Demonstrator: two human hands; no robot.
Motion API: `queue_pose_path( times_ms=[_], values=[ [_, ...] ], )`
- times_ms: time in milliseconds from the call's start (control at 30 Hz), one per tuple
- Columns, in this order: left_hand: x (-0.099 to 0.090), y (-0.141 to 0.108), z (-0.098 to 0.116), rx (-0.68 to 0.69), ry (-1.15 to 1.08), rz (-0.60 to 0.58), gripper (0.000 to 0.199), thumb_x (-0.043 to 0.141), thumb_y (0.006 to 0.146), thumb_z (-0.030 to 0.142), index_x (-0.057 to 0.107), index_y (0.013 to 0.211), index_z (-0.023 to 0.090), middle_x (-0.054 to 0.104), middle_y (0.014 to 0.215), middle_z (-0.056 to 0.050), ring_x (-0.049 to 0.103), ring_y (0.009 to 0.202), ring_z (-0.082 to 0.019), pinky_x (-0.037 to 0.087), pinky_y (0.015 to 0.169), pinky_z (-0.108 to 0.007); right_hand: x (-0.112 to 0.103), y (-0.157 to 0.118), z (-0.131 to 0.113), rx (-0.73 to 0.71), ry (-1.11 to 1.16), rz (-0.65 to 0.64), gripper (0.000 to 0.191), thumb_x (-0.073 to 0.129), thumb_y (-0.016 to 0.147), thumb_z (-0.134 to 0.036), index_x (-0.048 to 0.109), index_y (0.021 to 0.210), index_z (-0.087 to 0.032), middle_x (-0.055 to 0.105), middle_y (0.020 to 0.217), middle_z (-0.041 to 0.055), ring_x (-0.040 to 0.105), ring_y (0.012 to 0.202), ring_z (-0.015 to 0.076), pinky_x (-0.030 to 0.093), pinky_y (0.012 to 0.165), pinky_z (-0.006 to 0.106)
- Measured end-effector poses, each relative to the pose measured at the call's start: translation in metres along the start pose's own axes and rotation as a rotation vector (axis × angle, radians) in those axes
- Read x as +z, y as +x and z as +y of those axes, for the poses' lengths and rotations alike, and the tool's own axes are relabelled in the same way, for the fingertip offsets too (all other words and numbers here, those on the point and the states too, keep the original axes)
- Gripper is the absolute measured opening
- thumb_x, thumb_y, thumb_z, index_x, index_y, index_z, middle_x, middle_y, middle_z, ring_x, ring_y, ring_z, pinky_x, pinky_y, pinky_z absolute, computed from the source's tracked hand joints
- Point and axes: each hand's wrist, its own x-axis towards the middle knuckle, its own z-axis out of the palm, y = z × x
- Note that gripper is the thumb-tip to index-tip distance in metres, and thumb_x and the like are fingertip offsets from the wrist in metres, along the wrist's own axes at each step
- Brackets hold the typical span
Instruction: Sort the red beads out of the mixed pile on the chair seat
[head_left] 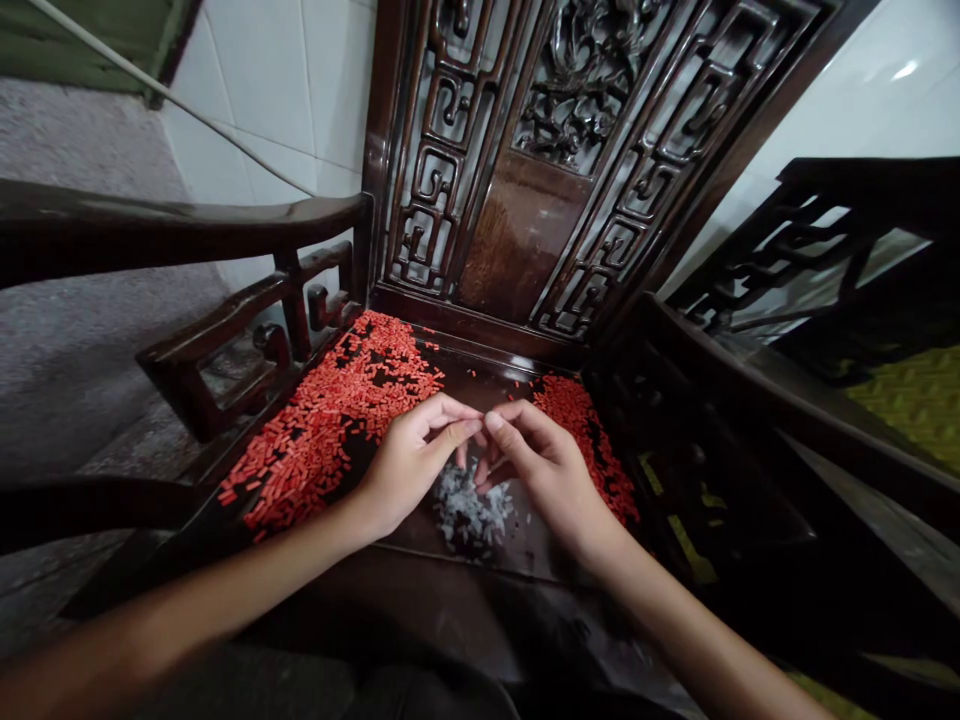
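A carved chair back (487, 170) is up top, and a dark armrest (180, 225) is picked out at left! White tiles (255, 110) are crossed by a pale cord (169, 95), grey floor (82, 330) is spotted below, and a second chair (817, 240) is caught at right, green fabric (919, 410) showing beyond it.

Bright red-orange rod-shaped granules (322, 430) and pale white grains (469, 510) lie across a dark polished wooden seat (480, 385), below a dark brown carved wooden chair back (480, 150) with key-fret lattice at top centre.

On the wooden chair seat (480, 570), two heaps of beads (322, 430) flank a smaller pile (469, 508) (nearer the front).
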Motion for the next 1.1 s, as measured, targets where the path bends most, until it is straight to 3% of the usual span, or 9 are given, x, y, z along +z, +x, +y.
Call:
queue_pose_path(
  times_ms=[200, 1100],
  values=[
    [-0.002, -0.003, -0.002, 0.011, 0.076, -0.011, 0.018, 0.063, 0.098, 0.033, 0.069, 0.099, 0.016, 0.069, 0.086, -0.003, 0.059, 0.066, -0.011, 0.047, 0.063, -0.024, -0.002, 0.003, 0.004, 0.129, 0.205, -0.044, 0.036, 0.069, 0.091, -0.055, 0.063, 0.087, -0.019, 0.068, 0.081, 0.0014, 0.068, 0.066, 0.0153, 0.062, 0.061, 0.031],
    [-0.002, -0.008, 0.004, 0.050, 0.223, -0.116, 0.021, 0.057, 0.101, 0.033, 0.070, 0.094, 0.017, 0.070, 0.083, -0.002, 0.058, 0.061, -0.010, 0.046, 0.057, -0.021, -0.012, -0.007, 0.010, 0.175, 0.220, -0.089, 0.036, 0.072, 0.090, -0.053, 0.067, 0.085, -0.018, 0.069, 0.079, 0.0030, 0.072, 0.071, 0.0196, 0.065, 0.064, 0.035]
  ],
)
